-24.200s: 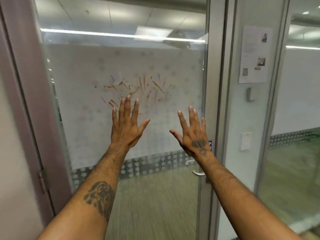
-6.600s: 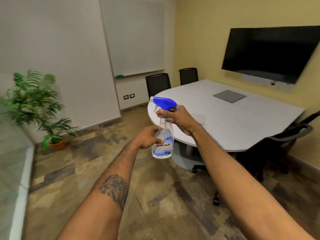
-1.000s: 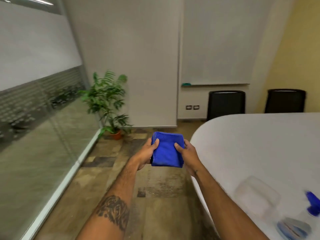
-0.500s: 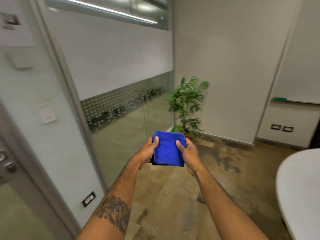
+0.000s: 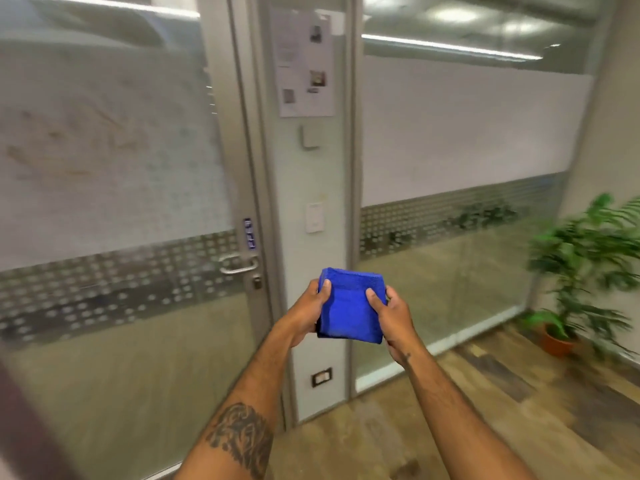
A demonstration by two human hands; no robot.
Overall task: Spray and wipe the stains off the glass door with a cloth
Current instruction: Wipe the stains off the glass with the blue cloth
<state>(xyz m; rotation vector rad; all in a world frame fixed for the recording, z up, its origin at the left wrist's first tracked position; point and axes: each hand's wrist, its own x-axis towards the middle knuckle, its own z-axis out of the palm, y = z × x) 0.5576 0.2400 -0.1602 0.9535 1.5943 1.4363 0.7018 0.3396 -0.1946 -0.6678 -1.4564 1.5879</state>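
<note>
Cloth point(image 5: 349, 313) folded; between left hand point(image 5: 306, 315) | right hand point(image 5: 393, 315); both gripping

A single head-worn view looks forward and slightly down, facing the glass door point(image 5: 114, 202) on the left. The folded cloth point(image 5: 349, 310) sits close, near centre. A potted plant point(image 5: 585, 265) stands farther off on the right.

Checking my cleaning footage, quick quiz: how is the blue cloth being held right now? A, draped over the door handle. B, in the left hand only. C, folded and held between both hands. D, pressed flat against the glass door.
C: the folded blue cloth sits between the left hand and the right hand, each thumb on top, in front of the wall strip beside the glass door, not touching the glass.
</note>
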